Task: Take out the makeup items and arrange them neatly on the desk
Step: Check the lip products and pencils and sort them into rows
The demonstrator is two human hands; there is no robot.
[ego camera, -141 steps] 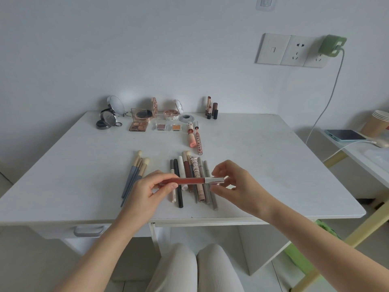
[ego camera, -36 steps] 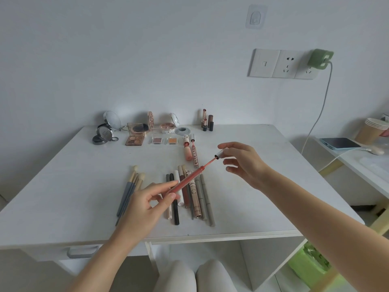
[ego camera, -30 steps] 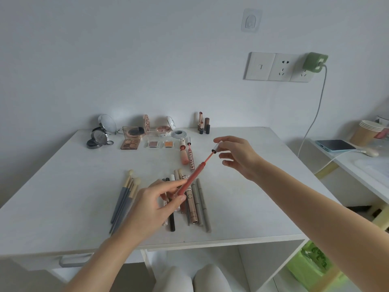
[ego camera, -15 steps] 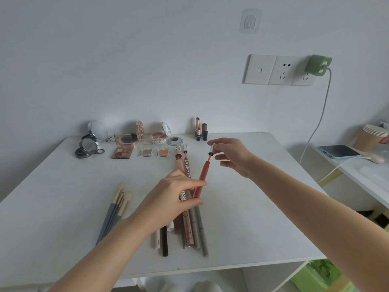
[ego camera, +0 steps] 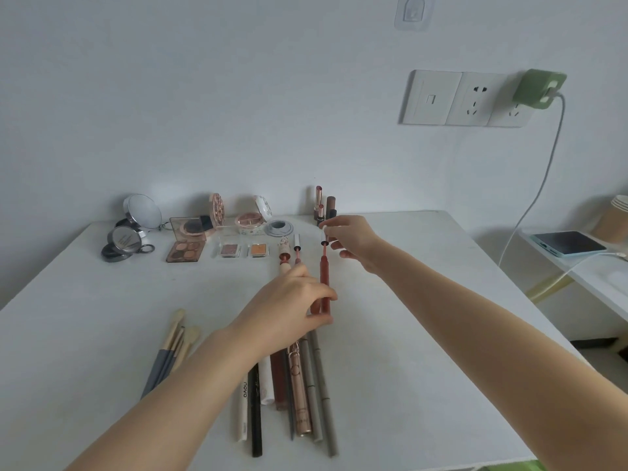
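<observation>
1. The red lip pencil (ego camera: 325, 283), a slim matte stick with a pale silvery cap at its far end, is held over the middle of the white desk (ego camera: 424, 334), pointing away from the person.
2. The left hand (ego camera: 289, 311) pinches its near end between thumb and curled fingers.
3. The right hand (ego camera: 350, 237) pinches the capped far end with fingertips, the other fingers loosely bent.
4. Just left of the pencil lie two slender lip tubes (ego camera: 289, 253), lengthwise and side by side.
5. Below the left hand lies a tight row of thin pens and pencils (ego camera: 292, 396): white, black, brown, glossy rose-gold, grey.
6. Further left, a bundle of makeup brushes (ego camera: 170, 351) with grey handles and cream bristles.
7. Along the back edge: round mirrored compacts (ego camera: 132, 229), a rectangular eyeshadow palette (ego camera: 187, 244), two small square shadow pans (ego camera: 243, 250), a round open blush compact (ego camera: 251, 219) and upright lipsticks (ego camera: 323, 205).
8. A green charger (ego camera: 538, 88) sits in the wall socket.
</observation>
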